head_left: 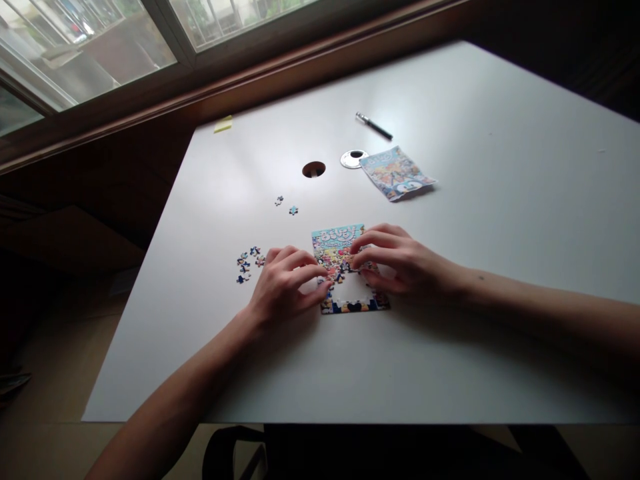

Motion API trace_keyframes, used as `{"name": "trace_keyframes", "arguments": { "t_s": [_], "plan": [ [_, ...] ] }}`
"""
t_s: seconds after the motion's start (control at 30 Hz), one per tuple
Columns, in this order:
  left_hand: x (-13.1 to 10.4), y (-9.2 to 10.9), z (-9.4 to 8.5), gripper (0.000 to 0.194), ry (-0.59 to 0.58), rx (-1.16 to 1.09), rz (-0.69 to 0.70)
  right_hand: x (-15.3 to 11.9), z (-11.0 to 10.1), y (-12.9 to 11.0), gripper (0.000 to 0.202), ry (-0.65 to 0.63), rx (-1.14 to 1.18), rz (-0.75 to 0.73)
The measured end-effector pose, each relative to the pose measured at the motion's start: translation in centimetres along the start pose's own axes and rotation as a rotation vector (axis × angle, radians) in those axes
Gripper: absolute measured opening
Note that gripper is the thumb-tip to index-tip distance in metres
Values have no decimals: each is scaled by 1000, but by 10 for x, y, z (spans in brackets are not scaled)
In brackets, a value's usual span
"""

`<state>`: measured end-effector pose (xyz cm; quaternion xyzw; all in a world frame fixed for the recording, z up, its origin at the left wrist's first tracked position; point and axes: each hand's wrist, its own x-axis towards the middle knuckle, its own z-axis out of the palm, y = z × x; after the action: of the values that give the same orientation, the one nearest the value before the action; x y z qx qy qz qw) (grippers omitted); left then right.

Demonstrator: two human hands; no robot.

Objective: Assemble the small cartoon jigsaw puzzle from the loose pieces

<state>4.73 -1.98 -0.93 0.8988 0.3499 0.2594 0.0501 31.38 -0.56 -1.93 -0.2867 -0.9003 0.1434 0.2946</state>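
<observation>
A colourful jigsaw puzzle [339, 239] lies on the white table, with an open gap in its lower middle where the white surface shows. My left hand [290, 279] rests at the puzzle's left edge, fingers curved and apart, thumb and fingertips touching its border. My right hand [400, 257] reaches over the right side, its fingers spread and bent with the tips on the puzzle. No piece can be made out in either hand. Several loose puzzle pieces [243, 260] lie left of my left hand, and two more pieces [293, 211] are farther back.
Behind the puzzle, a printed packet [397, 173] lies beside a round metal cover [354, 159]. A pen [374, 126] is beyond them. The white table [500, 200] has a round hole [314, 169] and a yellow sticky note [223, 125] near its back left corner.
</observation>
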Motion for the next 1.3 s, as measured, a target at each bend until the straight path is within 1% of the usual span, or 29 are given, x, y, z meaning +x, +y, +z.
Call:
{"name": "trace_keyframes", "arguments": {
  "t_s": [0.13,0.2,0.27,0.43,0.53,0.7,0.77,0.97,1.17,1.3],
  "plan": [
    [-5,0,-5,10,-10,1,48,-1,-1,1,20,-4,0,7],
    [-6,0,-5,15,-20,-1,73,-1,-1,1,20,-15,-3,9],
    [-6,2,-4,19,-43,2,84,-1,-1,0,19,-23,-7,12],
    [-5,4,-2,19,-110,31,93,0,-1,-3,16,-36,-28,29],
    [-5,4,-2,19,-107,16,77,-1,-1,-3,17,-39,-33,25],
    [-6,4,-5,17,-107,-36,2,-1,0,-1,17,-37,-29,18],
    [-6,4,-6,17,-110,-36,-8,-1,0,-1,16,-39,-32,14],
    [-5,2,-5,21,-138,-93,71,-1,0,-1,14,-44,-41,5],
    [-5,2,-6,20,-123,-81,69,-1,1,0,13,-32,-38,-5],
    [-5,3,-6,20,-113,-39,93,-2,1,0,13,-34,-42,-8]
  ]
}}
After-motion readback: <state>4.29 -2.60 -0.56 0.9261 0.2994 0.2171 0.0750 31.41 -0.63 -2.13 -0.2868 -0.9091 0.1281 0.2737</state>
